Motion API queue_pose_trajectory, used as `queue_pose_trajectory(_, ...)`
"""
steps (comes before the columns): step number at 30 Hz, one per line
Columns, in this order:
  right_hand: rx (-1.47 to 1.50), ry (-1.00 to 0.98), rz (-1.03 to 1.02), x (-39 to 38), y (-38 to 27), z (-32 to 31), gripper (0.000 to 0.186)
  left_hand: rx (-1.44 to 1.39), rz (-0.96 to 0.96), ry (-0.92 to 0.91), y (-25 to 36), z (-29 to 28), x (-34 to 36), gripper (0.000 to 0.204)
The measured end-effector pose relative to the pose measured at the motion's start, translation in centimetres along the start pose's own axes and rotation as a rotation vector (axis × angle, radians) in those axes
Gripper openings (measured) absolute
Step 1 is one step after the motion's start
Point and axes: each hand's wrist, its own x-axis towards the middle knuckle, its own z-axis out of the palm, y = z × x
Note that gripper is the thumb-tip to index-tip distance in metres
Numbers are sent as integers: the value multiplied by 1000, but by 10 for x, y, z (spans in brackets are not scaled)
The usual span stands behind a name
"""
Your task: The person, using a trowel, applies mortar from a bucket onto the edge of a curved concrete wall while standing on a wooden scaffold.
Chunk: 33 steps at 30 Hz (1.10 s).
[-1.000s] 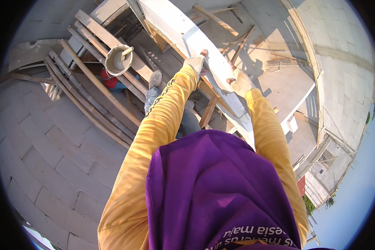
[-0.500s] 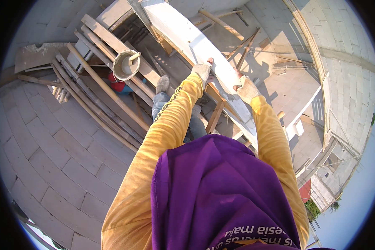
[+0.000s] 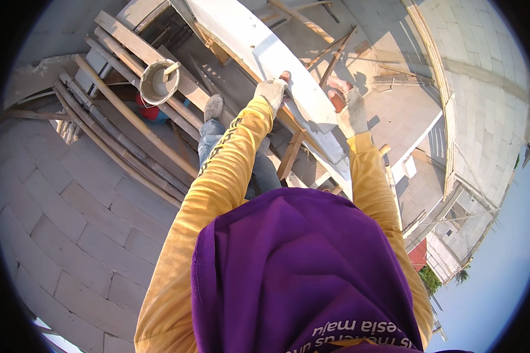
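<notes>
A long white wall top (image 3: 250,29) runs diagonally away in front of me, with wooden boards along its left side. My left hand (image 3: 271,93), in a pale work glove with bare fingertips, is closed over its left edge. The thumb points forward, and the other fingers are mostly hidden. Beside the right edge is my right hand (image 3: 351,112), gloved the same way. Its thumb and fingers are spread with nothing between them; whether it touches the wall I cannot tell.
A mortar-smeared bucket (image 3: 159,82) with a handle sticking out sits on wooden planks (image 3: 129,44) at left. Bamboo poles (image 3: 121,144) lie beside them. My shoe (image 3: 214,108) stands by the planks. A block wall (image 3: 70,235) rises at left; a lower floor lies beyond the white wall.
My right hand has loosened from the white wall's right edge, moved up slightly and spread its fingers. The left hand stays at the left edge. The whole view has shifted a little.
</notes>
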Motion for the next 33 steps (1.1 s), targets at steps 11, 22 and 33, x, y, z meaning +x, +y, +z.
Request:
queue_pose_trajectory(11, 1360, -167, 214, 9, 6, 29, 36, -131, -52, -69, -2, -13, -3, 77)
queue_pose_trajectory(22, 1200, 31, 477, 5, 33, 53, 27, -107, -9, -1, -5, -5, -2, 64)
queue_pose_trajectory(33, 1289, -54, 400, 3, 24, 49, 29, -69, -3, -8, -3, -7, -3, 63)
